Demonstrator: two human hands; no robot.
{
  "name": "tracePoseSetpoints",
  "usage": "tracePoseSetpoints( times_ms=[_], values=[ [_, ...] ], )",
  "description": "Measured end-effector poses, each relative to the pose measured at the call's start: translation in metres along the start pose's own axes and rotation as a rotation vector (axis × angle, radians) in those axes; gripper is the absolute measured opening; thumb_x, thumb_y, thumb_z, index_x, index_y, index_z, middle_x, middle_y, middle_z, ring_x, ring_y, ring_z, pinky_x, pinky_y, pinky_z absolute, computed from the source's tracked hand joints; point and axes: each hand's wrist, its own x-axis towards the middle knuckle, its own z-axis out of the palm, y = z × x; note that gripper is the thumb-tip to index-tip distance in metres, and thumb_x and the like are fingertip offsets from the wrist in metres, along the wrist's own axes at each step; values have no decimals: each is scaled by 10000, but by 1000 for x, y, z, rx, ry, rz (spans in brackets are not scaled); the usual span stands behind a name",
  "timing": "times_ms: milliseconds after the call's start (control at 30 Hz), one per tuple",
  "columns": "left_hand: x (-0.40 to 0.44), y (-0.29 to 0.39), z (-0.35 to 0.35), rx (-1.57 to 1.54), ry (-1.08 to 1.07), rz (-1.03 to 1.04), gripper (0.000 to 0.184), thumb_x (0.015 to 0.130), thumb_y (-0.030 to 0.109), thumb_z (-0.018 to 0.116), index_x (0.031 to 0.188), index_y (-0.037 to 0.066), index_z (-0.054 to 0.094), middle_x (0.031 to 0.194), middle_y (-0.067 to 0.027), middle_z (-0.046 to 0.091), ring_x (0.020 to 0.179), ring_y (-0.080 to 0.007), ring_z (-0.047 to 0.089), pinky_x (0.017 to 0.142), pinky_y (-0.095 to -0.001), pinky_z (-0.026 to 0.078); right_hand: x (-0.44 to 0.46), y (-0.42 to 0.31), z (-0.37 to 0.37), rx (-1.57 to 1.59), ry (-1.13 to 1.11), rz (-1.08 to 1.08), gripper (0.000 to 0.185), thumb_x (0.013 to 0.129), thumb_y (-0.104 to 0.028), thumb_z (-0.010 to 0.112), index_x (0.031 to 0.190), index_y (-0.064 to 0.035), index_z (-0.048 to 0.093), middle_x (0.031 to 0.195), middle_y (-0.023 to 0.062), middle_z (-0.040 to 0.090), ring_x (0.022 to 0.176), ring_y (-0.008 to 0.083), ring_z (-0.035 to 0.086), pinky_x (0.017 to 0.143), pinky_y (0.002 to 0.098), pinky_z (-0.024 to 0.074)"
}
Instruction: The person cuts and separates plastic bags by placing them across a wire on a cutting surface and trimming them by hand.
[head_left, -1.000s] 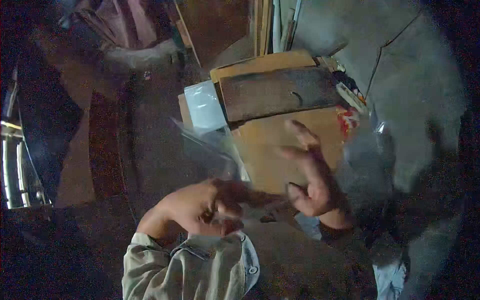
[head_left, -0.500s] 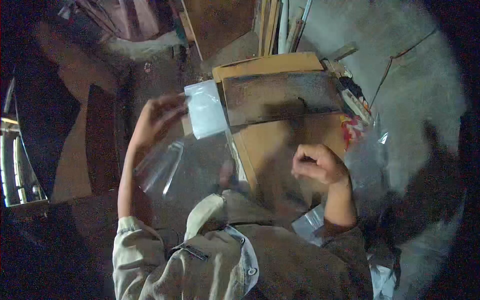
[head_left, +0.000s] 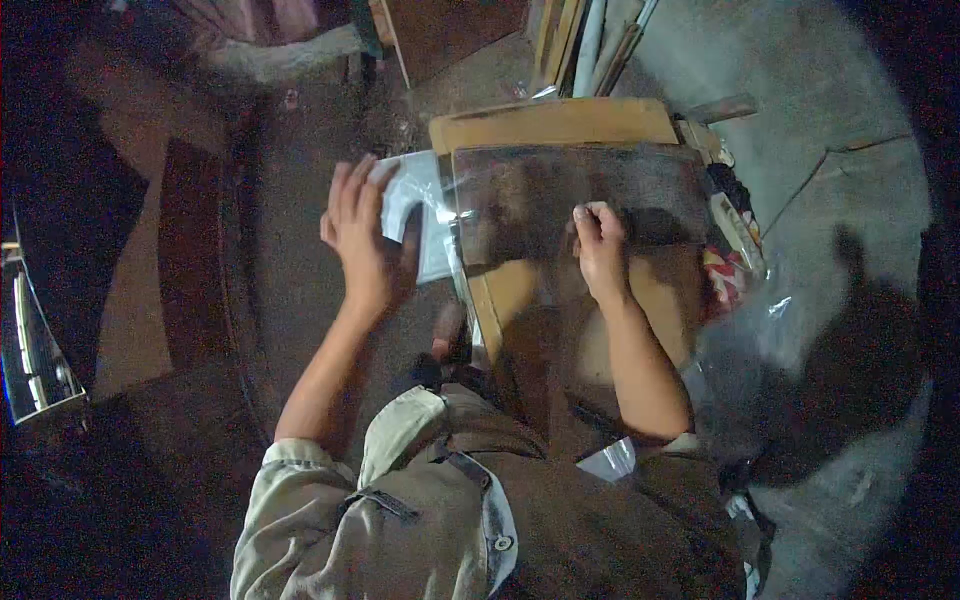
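My left hand [head_left: 365,230] is open, its fingers spread at the left edge of a white stack of flat plastic sheets or bags [head_left: 437,245]. Bright glints of clear plastic film [head_left: 455,205] show between this stack and the dark panel. Over the dark panel [head_left: 510,205], my right hand [head_left: 600,245] is closed with thumb and fingers pressed together. What it pinches, if anything, I cannot make out. Beneath the panel lies tan cardboard [head_left: 560,122], which shows at the back and the front.
A small clear plastic bag [head_left: 612,460] lies by my right forearm. Red-and-white wrapping [head_left: 725,280] and more clear plastic [head_left: 775,305] sit right of the cardboard. Wooden strips and pipes [head_left: 590,50] stand at the back. A mirror-like pane [head_left: 40,350] leans at far left.
My right hand has moved forward, from the front cardboard to over the dark panel. My left hand has turned and spread beside the white stack. The clear film hanging below it no longer shows there.
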Motion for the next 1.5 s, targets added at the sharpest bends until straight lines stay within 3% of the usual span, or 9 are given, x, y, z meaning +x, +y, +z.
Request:
tracePoseSetpoints(
  times_ms=[67,133,200,300,533,600,767,1033,1500],
  values=[
    [-16,6,23,24,-130,66,542,750,212,677,1263,189,502,1370,-68,407,1333,-305,272,1013,-483,176,9,9,7,20,42,70,183,920,-225,541,872,-49,527,735,18,540,569,80,460,510,258,388],
    [-28,13,39,71,-366,133,577,790,315,643,1323,218,446,1409,-88,359,1354,-295,236,1021,-513,167,20,19,9,-454,129,-194,202,922,-225,541,890,-26,530,740,25,548,627,124,512,576,296,421],
    [-35,24,51,109,-490,132,609,829,404,586,1372,221,379,1444,-100,300,1369,-300,202,1035,-564,156,19,14,13,-225,138,12,223,919,-220,545,904,2,531,757,52,570,689,162,552,628,321,434],
    [-47,30,72,79,-653,110,618,882,469,468,1421,218,300,1486,-110,218,1392,-312,134,1041,-645,113,33,20,-1,-464,19,49,199,891,-214,569,926,-21,537,850,140,591,718,257,598,690,367,465],
    [-58,34,81,100,-613,130,696,847,487,494,1435,193,267,1495,-120,209,1394,-310,139,1046,-649,83,36,12,-5,-675,221,-37,281,887,-225,578,1063,-11,539,1014,182,594,933,305,578,812,385,439],
    [-54,32,87,109,-603,129,717,837,495,506,1438,190,259,1493,-124,212,1392,-311,148,1045,-651,80,24,1,0,-767,249,-299,297,848,-218,604,1100,-72,548,1041,179,592,969,366,540,842,426,423],
    [-41,25,89,120,-557,157,774,813,503,547,1445,185,234,1495,-123,207,1390,-320,150,1047,-649,66,-17,-10,9,-1164,-84,-309,369,865,-271,582,1224,-186,557,1226,67,540,1136,288,482,977,482,296],
    [-70,34,78,170,-671,137,795,769,471,597,1449,280,232,1507,-81,203,1400,-287,150,1044,-627,1,-15,-2,9,-1148,-86,-339,389,883,-286,541,1263,-202,533,1319,76,479,1214,286,419,1003,496,267],
    [-71,34,80,206,-633,140,809,778,448,607,1456,258,206,1494,-87,229,1398,-293,151,1048,-642,16,-6,10,9,-1145,-85,-441,414,874,-284,552,1278,-201,519,1342,78,467,1256,270,389,1046,504,210]
  ],
)
